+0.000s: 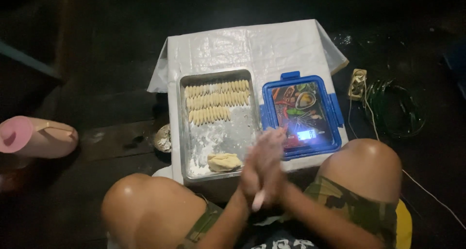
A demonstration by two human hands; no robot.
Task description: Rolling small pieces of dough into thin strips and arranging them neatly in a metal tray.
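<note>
A: Far left, on the dark floor: pink jug (34, 136) lying on its side, well apart from the work.

B: Centre?

A: Metal tray (252, 132) on a white-covered stand (252, 45). Far end: three rows of shaped dough pieces (216, 101), packed side by side, likely to save room. Near end: dough lump (224, 162) on flour, close by for pinching off.

B: Hands?

A: Left hand (255, 174) and right hand (271, 169) pressed flat, palm to palm, near edge of the stand, between the knees. Pale dough roll (258, 199) poking out below, squeezed between them, probably for rolling into shape.

B: Right?

A: Blue-rimmed lidded box (335, 111) just beside the tray, small lit scale (307, 134) on top. Further right: coiled green cable (395, 111), plug block (358, 83).
</note>
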